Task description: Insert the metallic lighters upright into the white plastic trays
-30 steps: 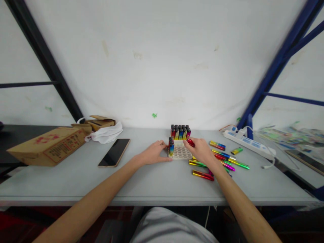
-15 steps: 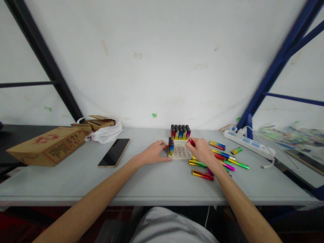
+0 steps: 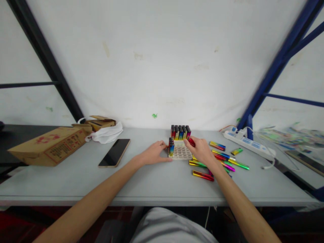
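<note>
A white tray (image 3: 181, 157) with rows of round holes lies on the table in front of me. Along its left side stands a short row of lighters (image 3: 171, 148) with black tops, upright. My left hand (image 3: 155, 152) grips the tray's left end, thumb at the near corner and fingers farther back by the row. My right hand (image 3: 199, 148) pinches a red lighter (image 3: 191, 141) above the tray's right far part; its lower end is hard to make out. Behind the tray, a block of upright lighters (image 3: 180, 132) stands packed together.
Loose shiny lighters (image 3: 203, 175) lie scattered to the right, some under my right forearm. A white power strip (image 3: 249, 143) with a cable is farther right. On the left are a phone (image 3: 114, 153), a cardboard box (image 3: 48, 145) and a white plastic bag (image 3: 107, 132).
My right hand has shifted slightly left over the tray, and the red lighter is turned a little in its fingers. My left hand has stayed at the tray's left end.
</note>
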The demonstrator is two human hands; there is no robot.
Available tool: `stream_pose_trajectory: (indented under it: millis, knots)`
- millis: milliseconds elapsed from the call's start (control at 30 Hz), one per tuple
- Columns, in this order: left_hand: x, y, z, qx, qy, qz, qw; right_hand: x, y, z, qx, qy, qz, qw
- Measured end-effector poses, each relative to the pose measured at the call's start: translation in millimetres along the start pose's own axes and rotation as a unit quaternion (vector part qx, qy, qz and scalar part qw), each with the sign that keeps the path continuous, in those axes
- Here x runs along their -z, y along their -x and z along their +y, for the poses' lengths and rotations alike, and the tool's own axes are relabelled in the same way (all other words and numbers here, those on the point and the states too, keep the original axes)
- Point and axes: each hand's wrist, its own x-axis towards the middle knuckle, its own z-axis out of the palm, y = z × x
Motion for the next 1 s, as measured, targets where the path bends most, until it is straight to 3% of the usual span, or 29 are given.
stream_pose_trajectory:
  millis: [133, 400, 667, 1000]
  knots:
    - [0.7, 0.1, 1.0, 0.002, -0.003, -0.004, 1.000, -3.0, 1.2, 2.5, 0.031, -0.039, -0.021, 0.999]
    - [-0.1, 0.2, -0.4, 0.003, -0.001, 0.004, 1.000, -7.6, 3.3, 2.0, 0.189, -0.075, -0.061, 0.977]
    - [-1.8, -0.7, -2.3, -0.003, -0.010, -0.002, 1.000, -1.3, 2.1, -6.5, 0.134, -0.102, -0.110, 0.980]
    - [-2.5, 0.1, -1.5, -0.002, -0.001, -0.003, 1.000, -3.3, 4.4, -11.1, 0.143, -0.142, -0.154, 0.967]
